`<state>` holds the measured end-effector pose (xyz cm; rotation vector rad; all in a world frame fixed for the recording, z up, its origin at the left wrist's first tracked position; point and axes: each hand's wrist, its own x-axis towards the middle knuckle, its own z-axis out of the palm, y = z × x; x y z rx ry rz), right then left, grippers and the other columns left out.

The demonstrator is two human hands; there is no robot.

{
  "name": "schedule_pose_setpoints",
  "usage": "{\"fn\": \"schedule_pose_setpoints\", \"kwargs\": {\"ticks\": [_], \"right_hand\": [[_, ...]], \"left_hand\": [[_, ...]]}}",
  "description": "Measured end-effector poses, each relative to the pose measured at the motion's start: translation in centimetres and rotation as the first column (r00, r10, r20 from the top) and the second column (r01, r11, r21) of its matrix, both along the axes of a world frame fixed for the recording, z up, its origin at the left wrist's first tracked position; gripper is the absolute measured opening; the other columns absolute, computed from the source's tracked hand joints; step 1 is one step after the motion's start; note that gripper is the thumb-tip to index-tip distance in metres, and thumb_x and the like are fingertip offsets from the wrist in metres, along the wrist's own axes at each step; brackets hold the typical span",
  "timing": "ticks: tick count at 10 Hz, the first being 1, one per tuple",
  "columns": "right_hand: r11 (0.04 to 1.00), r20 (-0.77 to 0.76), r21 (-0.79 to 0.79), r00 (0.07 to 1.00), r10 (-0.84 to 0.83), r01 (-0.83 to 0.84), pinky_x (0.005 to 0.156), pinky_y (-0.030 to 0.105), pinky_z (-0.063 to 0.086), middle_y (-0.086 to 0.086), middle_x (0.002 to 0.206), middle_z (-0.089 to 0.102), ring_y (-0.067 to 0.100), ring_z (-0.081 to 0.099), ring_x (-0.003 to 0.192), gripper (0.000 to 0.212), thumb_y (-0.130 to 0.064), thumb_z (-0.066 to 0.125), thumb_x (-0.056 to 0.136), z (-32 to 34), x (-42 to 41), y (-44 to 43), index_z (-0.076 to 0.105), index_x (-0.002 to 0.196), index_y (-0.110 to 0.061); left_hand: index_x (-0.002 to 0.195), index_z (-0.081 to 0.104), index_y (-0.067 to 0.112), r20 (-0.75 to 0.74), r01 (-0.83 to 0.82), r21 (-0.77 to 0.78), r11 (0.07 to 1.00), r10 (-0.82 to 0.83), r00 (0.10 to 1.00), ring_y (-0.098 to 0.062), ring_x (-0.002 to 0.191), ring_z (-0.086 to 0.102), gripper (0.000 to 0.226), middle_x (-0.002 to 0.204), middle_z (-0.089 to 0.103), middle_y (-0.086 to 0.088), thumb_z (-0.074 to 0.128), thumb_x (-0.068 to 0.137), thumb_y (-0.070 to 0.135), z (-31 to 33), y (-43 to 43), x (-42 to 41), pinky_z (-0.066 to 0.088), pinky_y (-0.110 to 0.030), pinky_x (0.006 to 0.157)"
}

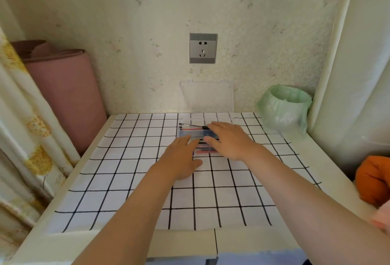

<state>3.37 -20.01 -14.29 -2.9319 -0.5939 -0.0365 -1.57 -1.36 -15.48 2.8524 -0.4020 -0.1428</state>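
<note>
Near the table's (126, 159) far edge: pen case (190, 133); left hand (179, 159), right hand (230, 140) upon it, fingers flat, ungripping. Best steadied evenly at both ends.

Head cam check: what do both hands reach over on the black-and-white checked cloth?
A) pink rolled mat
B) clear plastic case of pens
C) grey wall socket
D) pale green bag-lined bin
B: the left hand and right hand lie with straight fingers over the clear plastic case of pens on the black-and-white checked cloth.
</note>
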Motion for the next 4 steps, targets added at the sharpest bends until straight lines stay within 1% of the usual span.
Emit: {"fn": "schedule_pose_setpoints", "kwargs": {"ticks": [1, 2, 3, 4], "right_hand": [[0.997, 0.004, -0.073, 0.999, -0.04, 0.04, 0.107, 0.047, 0.027, -0.003, 0.148, 0.046, 0.023, 0.042, 0.134, 0.062, -0.061, 0.02, 0.099, -0.35, 0.93, -0.12, 0.041, 0.145, -0.026], [0.984, 0.037, -0.134, 0.993, -0.111, 0.115, 0.104, 0.049, 0.028, -0.002, 0.138, 0.054, 0.024, 0.046, 0.128, 0.065, -0.066, 0.016, 0.095, -0.54, 1.59, -0.47, 0.052, 0.132, -0.026], [0.992, 0.023, -0.089, 0.995, -0.092, 0.094, 0.109, 0.05, 0.027, 0.0, 0.153, 0.04, 0.024, 0.037, 0.138, 0.064, -0.065, 0.021, 0.096, -0.89, 1.88, -0.69, 0.042, 0.143, -0.026], [0.997, 0.024, 0.01, 0.997, -0.074, 0.073, 0.112, 0.046, 0.027, 0.001, 0.157, 0.034, 0.025, 0.035, 0.141, 0.06, -0.059, 0.026, 0.099, -0.47, 1.67, -0.98, 0.038, 0.148, -0.025]], "left_hand": [[0.155, 0.014, 0.026, -0.006, 0.003, 0.006, 1.0, -0.003, 1.0, -0.023, 0.15, 0.006, 0.071, 0.163, 0.008, -0.005, 0.05, 0.097, 0.046, 0.06, -0.01, 0.03, 0.013, -0.04, 0.12], [0.155, 0.015, 0.026, -0.02, 0.01, 0.01, 1.0, -0.01, 1.0, -0.022, 0.15, 0.005, 0.07, 0.163, 0.008, -0.004, 0.05, 0.097, 0.046, 0.09, 0.13, 0.19, 0.012, -0.039, 0.12], [0.155, 0.015, 0.027, -0.009, 0.014, 0.001, 1.0, -0.014, 1.0, -0.022, 0.15, 0.006, 0.07, 0.163, 0.01, -0.003, 0.05, 0.097, 0.047, 0.12, 0.25, 0.26, 0.014, -0.041, 0.12], [0.155, 0.016, 0.027, 0.017, 0.03, -0.022, 0.999, -0.029, 0.999, -0.021, 0.149, 0.009, 0.07, 0.163, 0.012, -0.001, 0.05, 0.097, 0.045, 0.42, 0.51, 0.25, 0.017, -0.04, 0.119]]}}
